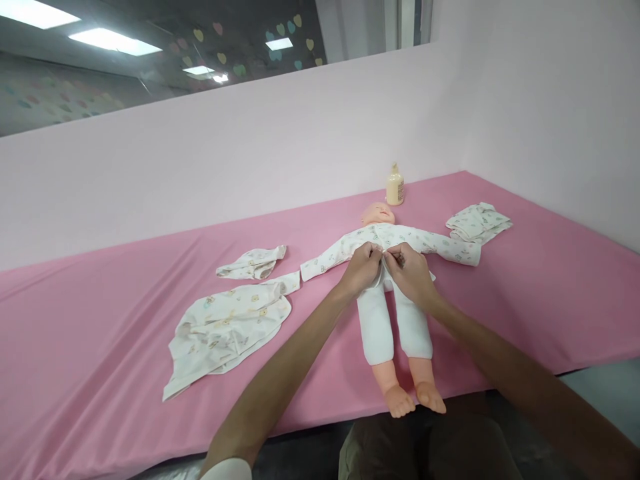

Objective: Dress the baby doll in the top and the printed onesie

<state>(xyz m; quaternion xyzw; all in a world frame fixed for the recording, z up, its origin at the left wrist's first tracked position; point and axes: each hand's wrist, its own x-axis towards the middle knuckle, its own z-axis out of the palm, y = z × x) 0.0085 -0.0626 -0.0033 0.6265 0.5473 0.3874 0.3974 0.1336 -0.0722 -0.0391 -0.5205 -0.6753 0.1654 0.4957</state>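
A baby doll [379, 214] lies on its back on the pink table cover [125, 287], head away from me, bare feet at the near edge. It wears a printed white top [350, 245] and white trousers [395, 327]. My left hand [363, 268] and my right hand [407, 267] meet over the doll's belly. Both pinch the front edges of the top, fingers closed on the cloth.
A printed baby garment [225, 330] lies spread to the left, a smaller piece [253, 262] beyond it. A folded printed cloth [477, 222] rests right of the doll. A cream bottle [395, 185] stands behind the doll's head by the pink wall.
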